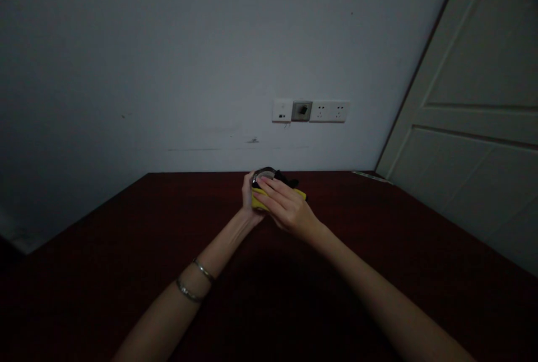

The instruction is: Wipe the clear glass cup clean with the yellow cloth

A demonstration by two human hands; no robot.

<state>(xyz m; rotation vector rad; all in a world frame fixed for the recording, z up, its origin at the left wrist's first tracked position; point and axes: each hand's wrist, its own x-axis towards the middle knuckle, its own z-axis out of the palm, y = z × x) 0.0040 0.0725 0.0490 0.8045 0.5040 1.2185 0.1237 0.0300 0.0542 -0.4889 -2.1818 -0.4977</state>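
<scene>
Both my hands meet over the far middle of a dark red table (126,250). My left hand (247,199) grips the left side of a small shiny round metal object (263,173) with a black part (290,180) behind it. My right hand (288,208) lies over a yellow cloth (258,200), fingers pressed flat and together on it against the object. Most of the object and cloth is hidden under my hands. Two thin bangles (195,283) sit on my left wrist.
A white wall stands right behind the table, with a row of sockets and a switch (311,111) just above my hands. A white panelled door (474,126) is at the right. The room is dim.
</scene>
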